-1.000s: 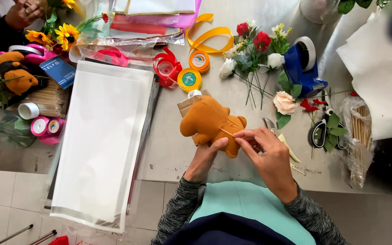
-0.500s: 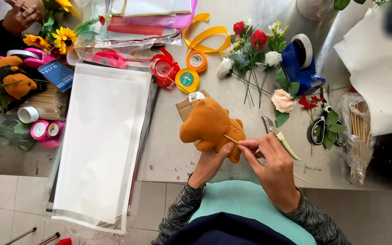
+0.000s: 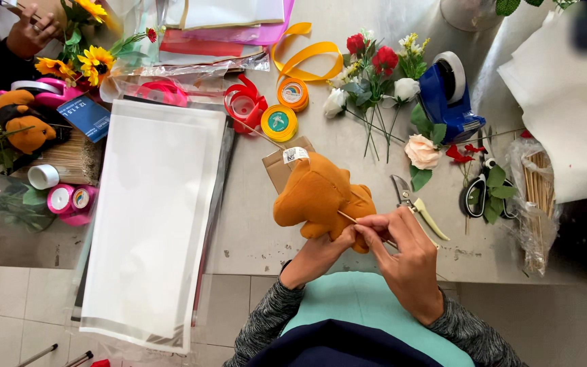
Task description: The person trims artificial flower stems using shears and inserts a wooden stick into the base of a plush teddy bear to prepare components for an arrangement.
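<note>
An orange-brown plush toy [image 3: 317, 194] with a white tag is held just above the grey table's near edge [image 3: 253, 251]. My left hand [image 3: 321, 253] grips it from below. My right hand [image 3: 402, 253] pinches a thin wooden stick [image 3: 345, 217] whose tip runs into the plush. Both hands touch at the toy's lower right side.
Pruning shears [image 3: 412, 204] lie right of the toy, black scissors [image 3: 478, 190] and a bag of sticks [image 3: 538, 197] farther right. A blue tape dispenser [image 3: 446, 102], artificial flowers [image 3: 382, 75], ribbon spools [image 3: 278, 122] and white wrapping sheets [image 3: 154, 204] surround. Another person's hand [image 3: 32, 30] at top left.
My right hand has slid slightly right along the stick, and the plush has tilted and shifted a little. My left hand stays under the toy.
</note>
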